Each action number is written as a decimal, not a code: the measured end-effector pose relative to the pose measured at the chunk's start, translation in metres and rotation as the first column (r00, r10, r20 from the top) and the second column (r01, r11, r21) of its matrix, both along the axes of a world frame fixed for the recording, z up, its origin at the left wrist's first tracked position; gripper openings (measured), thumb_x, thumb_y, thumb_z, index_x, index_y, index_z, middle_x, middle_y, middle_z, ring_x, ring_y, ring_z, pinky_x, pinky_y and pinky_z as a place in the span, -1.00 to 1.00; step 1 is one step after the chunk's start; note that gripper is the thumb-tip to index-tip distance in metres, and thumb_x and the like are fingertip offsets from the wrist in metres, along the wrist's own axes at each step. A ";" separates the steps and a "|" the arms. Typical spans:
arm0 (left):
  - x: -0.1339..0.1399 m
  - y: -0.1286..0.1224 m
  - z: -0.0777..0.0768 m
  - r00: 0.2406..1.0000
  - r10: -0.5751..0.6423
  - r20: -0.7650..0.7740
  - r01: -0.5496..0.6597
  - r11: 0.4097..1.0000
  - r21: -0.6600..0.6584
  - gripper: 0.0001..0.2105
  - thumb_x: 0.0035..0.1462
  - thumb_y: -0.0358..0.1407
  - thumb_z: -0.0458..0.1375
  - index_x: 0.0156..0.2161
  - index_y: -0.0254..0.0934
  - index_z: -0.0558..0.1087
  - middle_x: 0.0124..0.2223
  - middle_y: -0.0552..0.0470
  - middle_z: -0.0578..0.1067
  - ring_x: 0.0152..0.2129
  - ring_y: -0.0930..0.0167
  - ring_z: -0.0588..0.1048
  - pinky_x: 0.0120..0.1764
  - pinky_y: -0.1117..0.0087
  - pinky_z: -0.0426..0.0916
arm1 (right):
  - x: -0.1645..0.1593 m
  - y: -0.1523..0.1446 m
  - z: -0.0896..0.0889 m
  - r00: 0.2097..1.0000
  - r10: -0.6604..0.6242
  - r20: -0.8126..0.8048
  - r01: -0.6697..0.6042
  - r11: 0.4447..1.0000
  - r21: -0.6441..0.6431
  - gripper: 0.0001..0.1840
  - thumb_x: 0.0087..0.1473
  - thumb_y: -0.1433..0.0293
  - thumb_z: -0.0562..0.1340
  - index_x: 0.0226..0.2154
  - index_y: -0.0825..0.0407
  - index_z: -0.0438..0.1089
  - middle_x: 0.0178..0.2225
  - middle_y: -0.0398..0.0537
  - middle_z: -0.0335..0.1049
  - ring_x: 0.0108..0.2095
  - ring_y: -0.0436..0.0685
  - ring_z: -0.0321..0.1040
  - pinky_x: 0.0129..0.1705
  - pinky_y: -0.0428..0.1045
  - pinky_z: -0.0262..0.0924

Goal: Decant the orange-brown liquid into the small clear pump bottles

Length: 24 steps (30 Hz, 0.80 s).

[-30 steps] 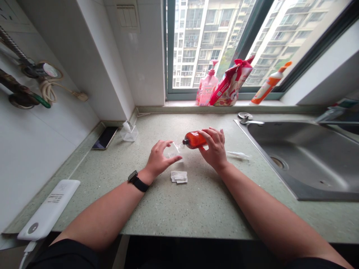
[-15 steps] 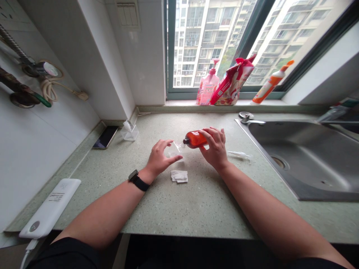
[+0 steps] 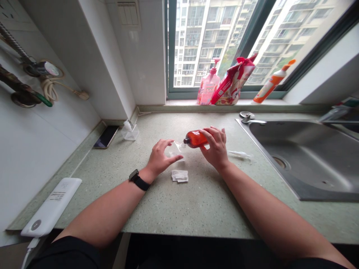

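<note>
My right hand [image 3: 215, 145] grips an orange-red translucent bottle [image 3: 197, 138], tipped on its side with its dark threaded neck pointing left. Clear liquid seems to run from the neck into a small clear plastic container [image 3: 176, 151]. That container is tilted toward the bottle, between the thumb and fingers of my left hand [image 3: 161, 157]. A folded white paper or cloth piece [image 3: 180, 176] lies on the counter just in front. To the right of my right hand lies a thin clear-and-white item [image 3: 240, 154], perhaps a wrapped dropper or syringe.
On the speckled green counter [image 3: 174, 209] are a clear box [image 3: 130, 132], a phone [image 3: 106, 136] and a white power bank [image 3: 53, 207] at left. A steel sink [image 3: 308, 149] is at right. A pink pump bottle [image 3: 208, 87], red bag [image 3: 234, 82] and orange bottle [image 3: 272, 86] line the windowsill.
Both hands, the bottle and the small container keep almost the same pose. The whole view has shifted very slightly.
</note>
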State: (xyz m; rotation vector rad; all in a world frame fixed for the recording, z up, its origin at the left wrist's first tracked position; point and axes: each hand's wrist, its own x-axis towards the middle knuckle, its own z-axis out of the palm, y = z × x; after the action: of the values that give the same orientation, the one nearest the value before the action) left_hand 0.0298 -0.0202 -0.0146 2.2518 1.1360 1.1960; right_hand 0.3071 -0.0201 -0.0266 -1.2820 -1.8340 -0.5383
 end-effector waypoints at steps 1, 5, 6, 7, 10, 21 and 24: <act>0.000 0.000 0.000 1.000 -0.001 0.001 0.001 1.000 0.000 -0.38 0.07 0.08 0.47 0.13 -0.20 0.48 -0.04 -0.09 0.58 -0.06 0.19 0.57 0.07 0.07 0.46 | 0.000 0.000 0.000 1.000 -0.001 0.000 0.001 1.000 -0.001 -0.23 0.13 0.49 0.34 0.33 -0.28 0.22 0.19 -0.01 0.39 0.30 0.38 0.28 0.48 0.49 -0.12; 0.000 0.000 0.001 1.000 -0.002 0.001 0.002 1.000 0.000 -0.38 0.07 0.07 0.47 0.13 -0.20 0.49 -0.03 -0.09 0.58 -0.06 0.18 0.57 0.08 0.07 0.47 | -0.001 0.000 0.000 1.000 -0.002 -0.010 0.002 1.000 0.001 -0.24 0.13 0.49 0.34 0.32 -0.29 0.22 0.19 -0.02 0.40 0.30 0.37 0.28 0.48 0.48 -0.12; 0.000 0.000 0.001 1.000 -0.001 0.001 0.001 1.000 0.001 -0.38 0.07 0.07 0.47 0.13 -0.20 0.49 -0.03 -0.09 0.58 -0.06 0.18 0.57 0.08 0.07 0.47 | -0.001 0.000 0.000 1.000 0.000 -0.010 0.000 1.000 0.003 -0.24 0.13 0.49 0.34 0.32 -0.28 0.23 0.19 -0.02 0.40 0.30 0.37 0.28 0.48 0.48 -0.12; 0.000 0.000 0.001 1.000 -0.001 0.000 0.001 1.000 0.002 -0.38 0.06 0.07 0.48 0.13 -0.20 0.49 -0.03 -0.09 0.58 -0.06 0.19 0.57 0.07 0.07 0.47 | -0.001 0.000 0.000 1.000 0.001 -0.008 -0.001 1.000 0.003 -0.24 0.14 0.49 0.34 0.32 -0.28 0.23 0.19 -0.02 0.40 0.29 0.37 0.28 0.48 0.48 -0.12; 0.000 0.000 0.001 1.000 0.002 -0.002 -0.002 1.000 0.004 -0.37 0.06 0.08 0.47 0.13 -0.21 0.49 -0.04 -0.09 0.58 -0.07 0.19 0.57 0.06 0.07 0.47 | 0.000 0.000 0.000 1.000 -0.004 0.003 0.004 1.000 -0.002 -0.25 0.14 0.48 0.33 0.32 -0.26 0.23 0.19 0.00 0.39 0.29 0.38 0.28 0.47 0.50 -0.11; 0.000 0.001 -0.001 1.000 -0.004 -0.005 0.004 1.000 0.022 -0.36 0.08 0.12 0.44 0.15 -0.18 0.48 -0.05 -0.07 0.58 -0.08 0.20 0.58 0.04 0.08 0.48 | -0.001 -0.002 0.002 1.000 -0.010 0.007 0.010 1.000 -0.003 -0.20 0.14 0.48 0.36 0.34 -0.30 0.18 0.19 -0.02 0.39 0.30 0.39 0.28 0.48 0.50 -0.12; 0.000 0.002 -0.002 1.000 -0.009 -0.002 0.009 1.000 0.022 -0.36 0.07 0.12 0.45 0.15 -0.18 0.48 -0.04 -0.08 0.57 -0.07 0.20 0.58 0.05 0.08 0.48 | -0.001 -0.002 0.002 1.000 -0.009 0.002 0.009 1.000 -0.003 -0.19 0.13 0.49 0.35 0.34 -0.31 0.18 0.19 -0.03 0.39 0.30 0.39 0.28 0.49 0.50 -0.13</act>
State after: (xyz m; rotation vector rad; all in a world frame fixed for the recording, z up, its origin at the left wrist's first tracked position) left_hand 0.0300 -0.0186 -0.0164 2.2719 1.1171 1.2087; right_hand 0.3059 -0.0219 -0.0249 -1.2925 -1.8324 -0.5421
